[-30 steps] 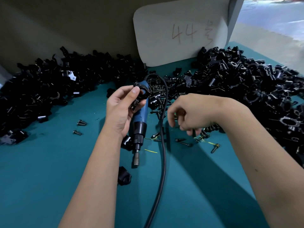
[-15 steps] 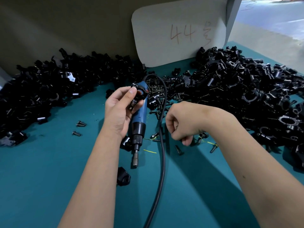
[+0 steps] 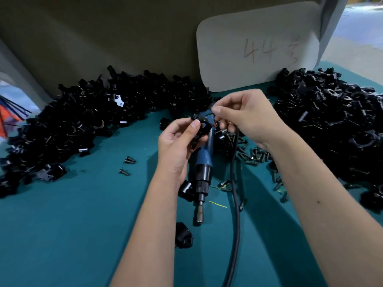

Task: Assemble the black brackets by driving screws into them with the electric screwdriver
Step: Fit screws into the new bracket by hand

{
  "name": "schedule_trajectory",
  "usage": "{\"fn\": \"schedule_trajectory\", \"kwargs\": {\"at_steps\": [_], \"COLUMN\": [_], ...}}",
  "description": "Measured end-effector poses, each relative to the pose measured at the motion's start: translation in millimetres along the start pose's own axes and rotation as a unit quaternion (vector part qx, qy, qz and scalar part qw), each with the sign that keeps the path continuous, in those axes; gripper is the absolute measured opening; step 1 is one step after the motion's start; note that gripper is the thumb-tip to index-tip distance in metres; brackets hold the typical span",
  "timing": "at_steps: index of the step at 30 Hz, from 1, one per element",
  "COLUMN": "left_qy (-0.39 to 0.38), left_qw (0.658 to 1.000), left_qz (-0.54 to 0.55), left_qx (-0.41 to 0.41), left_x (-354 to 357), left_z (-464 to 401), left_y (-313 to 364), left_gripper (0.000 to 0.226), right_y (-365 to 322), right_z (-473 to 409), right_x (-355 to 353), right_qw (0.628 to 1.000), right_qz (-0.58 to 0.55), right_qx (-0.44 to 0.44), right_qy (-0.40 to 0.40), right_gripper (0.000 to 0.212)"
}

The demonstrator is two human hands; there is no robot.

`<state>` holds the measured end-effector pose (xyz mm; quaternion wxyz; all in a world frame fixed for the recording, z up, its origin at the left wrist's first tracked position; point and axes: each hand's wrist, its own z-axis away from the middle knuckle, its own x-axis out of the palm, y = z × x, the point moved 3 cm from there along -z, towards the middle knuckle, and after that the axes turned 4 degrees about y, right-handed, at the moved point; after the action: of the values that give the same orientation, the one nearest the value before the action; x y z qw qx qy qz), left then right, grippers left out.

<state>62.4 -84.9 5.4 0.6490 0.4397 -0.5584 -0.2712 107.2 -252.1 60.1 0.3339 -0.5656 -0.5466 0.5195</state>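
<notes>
Bracket (image 3: 200, 123) sits pinched in the left hand (image 3: 178, 146), above the middle of the desk (image 3: 72, 224), thumb over its ringed top. Right hand (image 3: 246, 119) meets it from the far side, fingers curled, pinching something small at the bracket; whether it is a screw I cannot tell. Under both hands the screwdriver (image 3: 204, 172) lies flat on the desk, bit toward the near edge, cable (image 3: 235, 204) alongside. Bracket heaps fill the far left (image 3: 83, 121) and right (image 3: 331, 125); loose screws (image 3: 253, 157) lie between.
</notes>
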Motion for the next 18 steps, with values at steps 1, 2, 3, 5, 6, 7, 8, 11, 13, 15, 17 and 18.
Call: {"fn": "schedule_trajectory", "kwargs": {"at_steps": [1, 2, 3, 5, 6, 7, 8, 11, 13, 15, 17, 18], "left_qy": [0.004, 0.011, 0.015, 0.024, 0.026, 0.026, 0.021, 0.007, 0.005, 0.002, 0.003, 0.003], "left_qw": [1.000, 1.000, 1.000, 0.999, 0.999, 0.998, 0.997, 0.993, 0.992, 0.990, 0.988, 0.987], "left_qz": [-0.007, -0.014, -0.020, -0.032, -0.040, -0.050, -0.065, -0.102, -0.109, -0.118, -0.132, -0.135], "left_qx": [0.002, 0.004, 0.006, 0.012, 0.018, 0.027, 0.035, 0.056, 0.068, 0.079, 0.084, 0.084], "left_x": [-1, -5, -8, -16, -18, -21, -23, -26, -28, -30, -30, -30], "left_z": [0, -2, -3, -7, -8, -10, -11, -14, -15, -16, -14, -13], "left_y": [0, 2, 3, 5, 6, 7, 7, 6, 7, 9, 8, 8], "left_gripper": [0.013, 0.014, 0.014, 0.009, 0.007, 0.007, 0.008, 0.019, 0.016, 0.013, 0.013, 0.014], "right_y": [-1, -1, -1, -2, -3, -5, -7, -10, -10, -7, -6, -6], "right_z": [-5, -11, -15, -20, -22, -24, -26, -25, -21, -18, -17, -17], "right_x": [8, 17, 22, 27, 27, 28, 28, 32, 34, 34, 35, 36], "right_qw": [1.000, 1.000, 0.999, 0.996, 0.994, 0.990, 0.987, 0.981, 0.986, 0.993, 0.994, 0.994], "right_qz": [0.002, 0.006, 0.015, 0.049, 0.072, 0.094, 0.116, 0.147, 0.119, 0.076, 0.069, 0.080], "right_qx": [-0.009, -0.016, -0.020, -0.030, -0.038, -0.047, -0.054, -0.063, -0.053, -0.030, -0.016, -0.013], "right_qy": [-0.003, -0.015, -0.029, -0.063, -0.078, -0.091, -0.098, -0.112, -0.104, -0.084, -0.078, -0.077], "right_gripper": [0.010, 0.010, 0.010, 0.010, 0.010, 0.011, 0.011, 0.011, 0.008, 0.004, 0.008, 0.012]}}
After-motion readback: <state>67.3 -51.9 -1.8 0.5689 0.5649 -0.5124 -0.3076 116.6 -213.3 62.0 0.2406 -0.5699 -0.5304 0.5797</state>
